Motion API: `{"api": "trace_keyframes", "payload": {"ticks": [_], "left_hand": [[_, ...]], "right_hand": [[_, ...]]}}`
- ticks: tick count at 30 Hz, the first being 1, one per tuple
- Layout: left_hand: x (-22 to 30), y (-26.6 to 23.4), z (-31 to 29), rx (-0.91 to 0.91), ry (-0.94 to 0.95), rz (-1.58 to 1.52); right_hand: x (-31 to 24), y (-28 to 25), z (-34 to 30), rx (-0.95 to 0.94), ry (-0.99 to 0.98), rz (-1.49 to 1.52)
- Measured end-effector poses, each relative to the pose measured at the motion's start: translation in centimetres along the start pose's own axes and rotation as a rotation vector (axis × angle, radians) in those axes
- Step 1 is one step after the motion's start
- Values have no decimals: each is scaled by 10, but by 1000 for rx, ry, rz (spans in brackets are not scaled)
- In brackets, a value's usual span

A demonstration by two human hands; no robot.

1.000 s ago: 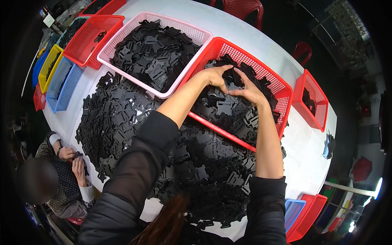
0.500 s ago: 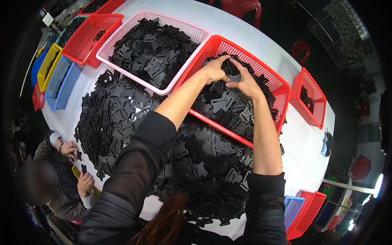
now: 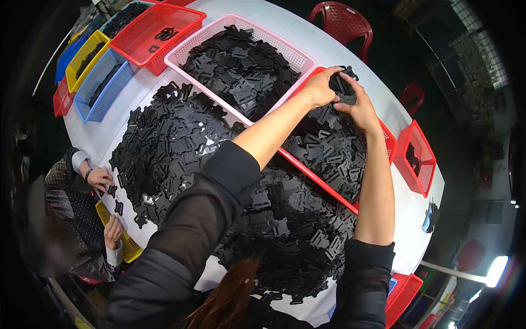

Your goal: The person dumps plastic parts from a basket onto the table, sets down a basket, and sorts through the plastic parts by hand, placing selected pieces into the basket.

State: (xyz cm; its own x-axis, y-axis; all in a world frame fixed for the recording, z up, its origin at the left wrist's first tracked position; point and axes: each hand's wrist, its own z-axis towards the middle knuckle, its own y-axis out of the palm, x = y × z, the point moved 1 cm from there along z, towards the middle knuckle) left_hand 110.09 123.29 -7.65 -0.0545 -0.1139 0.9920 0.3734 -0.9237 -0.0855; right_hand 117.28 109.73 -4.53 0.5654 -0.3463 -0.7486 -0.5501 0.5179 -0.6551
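Grip of left hand (image 3: 321, 89) and right hand (image 3: 362, 113) is curving around black plates (image 3: 324, 143) at the far side of the large red basket (image 3: 319, 180).
Thumbs and fingers are framing a narrow gap; whether they are pinching any plate cannot be told. This basket and the pink basket (image 3: 211, 95) left of it are looking well filled, while a broad loose pile (image 3: 170, 131) is lying outside them on the worktop (image 3: 408, 219), near and left.

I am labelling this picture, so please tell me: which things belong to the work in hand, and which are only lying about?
In the work:
- left hand, right hand
- black pieces around them
- large red basket beneath
- perhaps pink basket, full of similar pieces

Apparently just lying about:
- blue basket at left
- small red basket at right
- dark red chair
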Motion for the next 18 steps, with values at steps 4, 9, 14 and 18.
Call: {"api": "trace_keyframes", "payload": {"ticks": [4, 9, 14, 18], "left_hand": [[12, -52, 7, 28, 34, -34], [-18, -134, -13, 82, -95, 9], [-50, -183, -20, 134, -133, 522], [-27, -190, -24, 80, -247, 971]], "right_hand": [[-31, 21, 37, -4, -102, -46], [-41, 114, 81, -57, -145, 91], [-57, 176, 98, -92, 26, -32], [-90, 175, 89, -195, 235, -240]]}}
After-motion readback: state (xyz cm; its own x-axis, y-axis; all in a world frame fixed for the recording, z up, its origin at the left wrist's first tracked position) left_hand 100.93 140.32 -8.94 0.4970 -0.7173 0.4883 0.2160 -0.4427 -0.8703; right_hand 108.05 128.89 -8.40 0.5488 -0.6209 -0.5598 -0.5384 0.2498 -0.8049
